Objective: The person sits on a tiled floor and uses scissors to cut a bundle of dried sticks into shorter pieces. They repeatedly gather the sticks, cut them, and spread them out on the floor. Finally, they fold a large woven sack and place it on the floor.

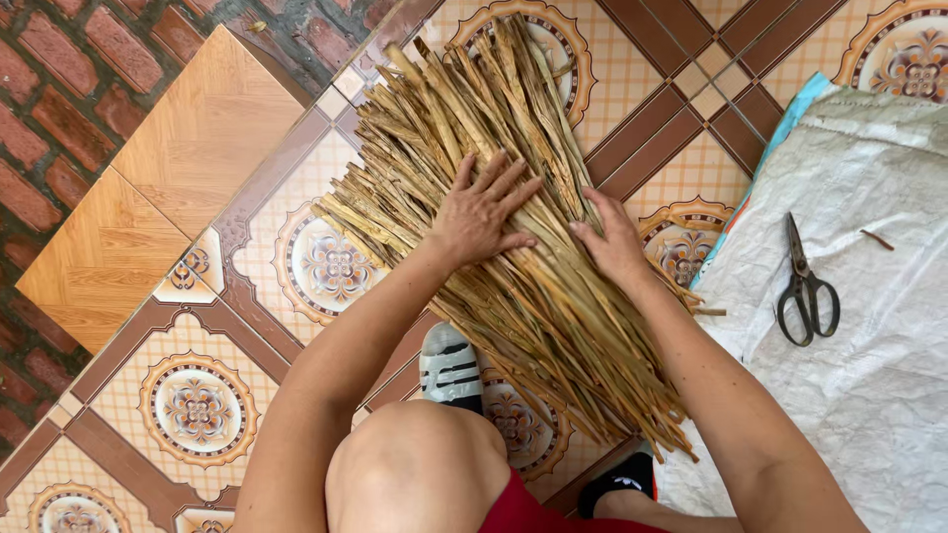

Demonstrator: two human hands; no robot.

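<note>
From your head camera, the bundle of dried straw-coloured strips (513, 227) lies slantwise on the patterned tile floor (197, 405), under both your hands. Your left hand (481, 212) lies flat on its middle, fingers spread, gripping nothing. Your right hand (612, 242) presses the bundle's right edge, fingers together and extended. Black scissors (805, 286) rest on the white woven sack (869, 395), well apart to your right.

A thick bundle of dry, tan fibre strips (513, 227) lies flat on the patterned tile floor (197, 405), running diagonally. It is just left of the white sack, its near ends fanned and frayed.
</note>
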